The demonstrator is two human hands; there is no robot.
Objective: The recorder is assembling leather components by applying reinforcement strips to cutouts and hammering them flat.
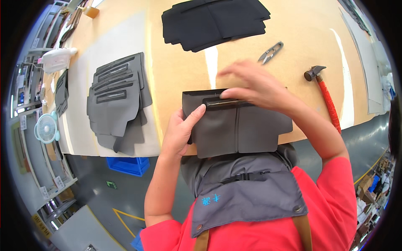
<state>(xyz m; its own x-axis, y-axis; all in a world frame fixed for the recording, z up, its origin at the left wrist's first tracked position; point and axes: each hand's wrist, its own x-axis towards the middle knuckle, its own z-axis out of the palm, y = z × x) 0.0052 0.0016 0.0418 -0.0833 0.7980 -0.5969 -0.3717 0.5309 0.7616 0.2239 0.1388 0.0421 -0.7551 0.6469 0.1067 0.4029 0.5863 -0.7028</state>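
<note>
A dark grey leather-like panel (215,136) with a seam down its middle and a slot near its far edge lies at the front of the table, its near part reaching over the edge. My left hand (178,131) grips its left side, thumb on top by the slot's end and fingers underneath. Over the far edge hovers my right hand (255,85), fingers stretched and apart from the thumb, slightly blurred. That thumb rests at the slot; nothing shows held in this hand. Part of the slot is hidden under it.
Dark cut panels (215,25) are stacked at the back, with thread snips (271,52) nearby. A red-handled hammer (324,94) lies right. Grey slotted panels (115,100) overlap at left, beyond them a small fan (47,127). A blue crate (130,165) sits below the table edge.
</note>
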